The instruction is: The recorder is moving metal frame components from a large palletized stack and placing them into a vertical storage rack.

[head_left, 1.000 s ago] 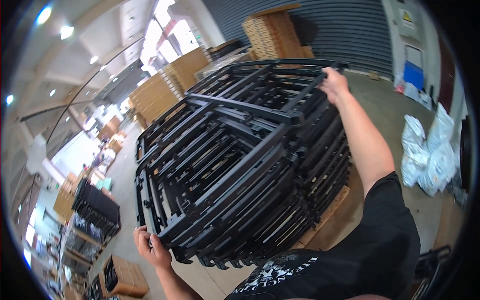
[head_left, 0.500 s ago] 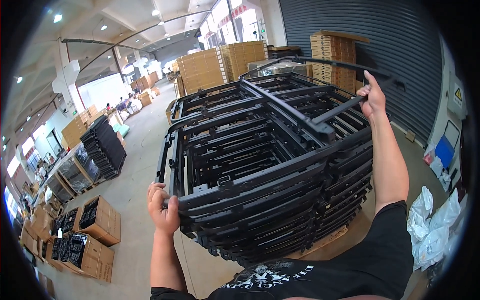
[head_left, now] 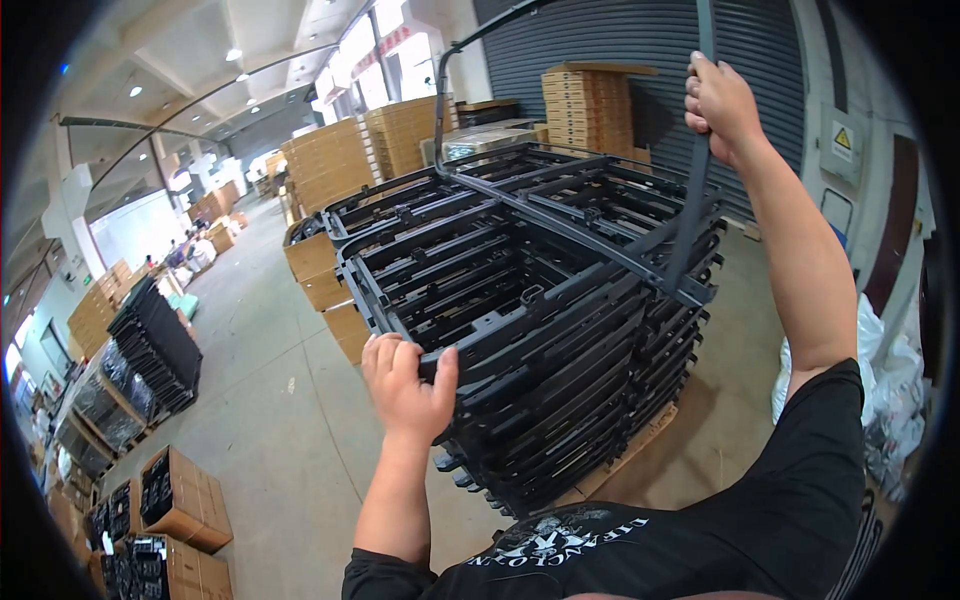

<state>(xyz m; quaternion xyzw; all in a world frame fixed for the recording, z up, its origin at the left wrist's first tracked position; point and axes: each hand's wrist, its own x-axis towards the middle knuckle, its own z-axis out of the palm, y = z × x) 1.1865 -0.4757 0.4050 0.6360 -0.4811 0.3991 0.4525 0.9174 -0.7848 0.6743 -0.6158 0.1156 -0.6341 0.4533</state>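
A tall stack of black metal frames (head_left: 570,400) stands before me on a wooden pallet (head_left: 635,450). Above its top, one loose frame (head_left: 692,215) is tilted up steeply, its lower side bar resting across the stack and its upper part running out of view. My right hand (head_left: 722,105) is raised high on the right, closed around an upright bar of that tilted frame. At the stack's near left corner is my left hand (head_left: 408,390), its fingers curled over the rounded corner of a stacked frame and its thumb sticking up.
Beyond the stack are tall cartons (head_left: 325,165) and a pile of flat boxes (head_left: 588,108) by a grey roller shutter (head_left: 670,70). Open cartons of black parts (head_left: 185,500) sit at lower left. White bags (head_left: 880,380) lie on the right, below an electrical box (head_left: 840,145).
My right hand has risen, swinging the loose frame from nearly flat to steeply tilted. My left hand stays at the stack's corner. The view has turned rightward.
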